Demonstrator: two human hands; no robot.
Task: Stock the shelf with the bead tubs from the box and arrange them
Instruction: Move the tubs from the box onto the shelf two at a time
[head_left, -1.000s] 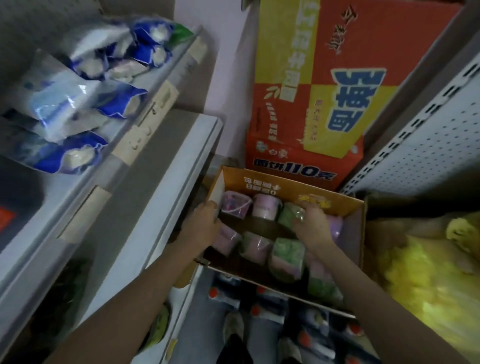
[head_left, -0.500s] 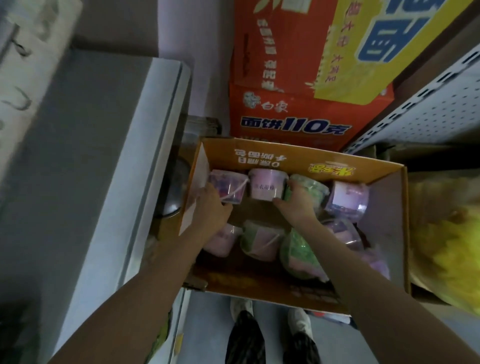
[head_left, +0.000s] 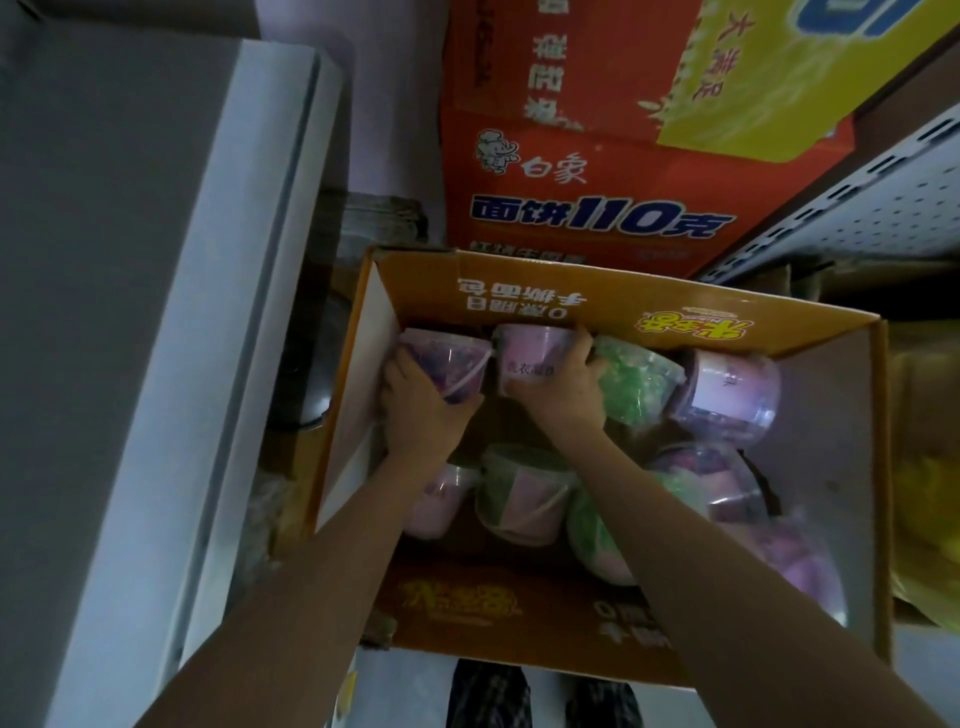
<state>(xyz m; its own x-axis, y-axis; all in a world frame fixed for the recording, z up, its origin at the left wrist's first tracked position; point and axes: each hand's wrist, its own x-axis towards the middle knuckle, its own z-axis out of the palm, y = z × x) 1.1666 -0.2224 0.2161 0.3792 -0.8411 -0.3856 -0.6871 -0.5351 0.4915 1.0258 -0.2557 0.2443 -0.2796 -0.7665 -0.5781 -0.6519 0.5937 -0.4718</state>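
Setting: orange cardboard box of bead tubs
Left hand: curled around purple tub
Right hand: gripping pink tub, label probably blurred

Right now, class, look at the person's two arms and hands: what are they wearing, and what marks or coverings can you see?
Both forearms are bare right up to the bottom edge of the picture, with no sleeves in view. The left hand and the right hand wear no gloves. No watch, bracelet or ring shows, though the dim light could hide small details.
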